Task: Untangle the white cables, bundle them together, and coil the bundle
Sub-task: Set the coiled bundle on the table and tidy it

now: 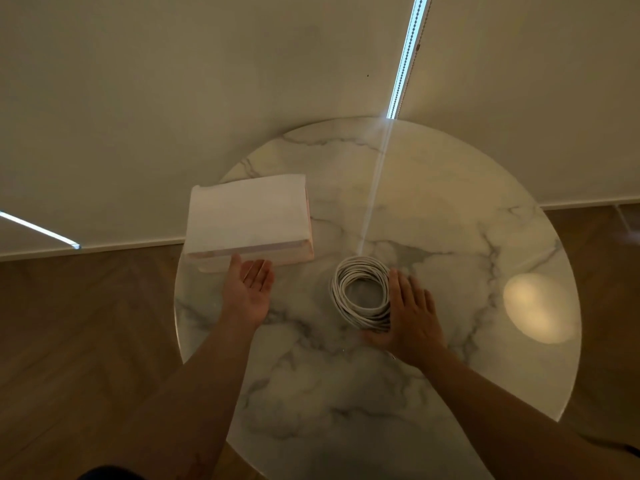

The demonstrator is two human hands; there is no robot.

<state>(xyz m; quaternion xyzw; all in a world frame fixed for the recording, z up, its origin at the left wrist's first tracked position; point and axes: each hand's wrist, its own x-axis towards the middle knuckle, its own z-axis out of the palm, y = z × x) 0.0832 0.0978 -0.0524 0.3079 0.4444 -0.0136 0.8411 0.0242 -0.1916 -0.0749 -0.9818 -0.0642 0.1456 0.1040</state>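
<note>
The coiled white cables (362,265) sit mid-desk (450,237), touching your right hand's (410,315) left edge, its fingers (398,285) straight and flat; your left hand (247,289), palm up, holds nothing, farther off.

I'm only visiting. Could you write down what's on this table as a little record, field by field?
surface: round marble table
cable: white cable coil, a flat ring near the table's middle
box: white box, left of the coil
left hand: open, palm up, just in front of the box, holding nothing
right hand: flat, fingers straight, against the coil's right side
task state: cables already coiled
</note>
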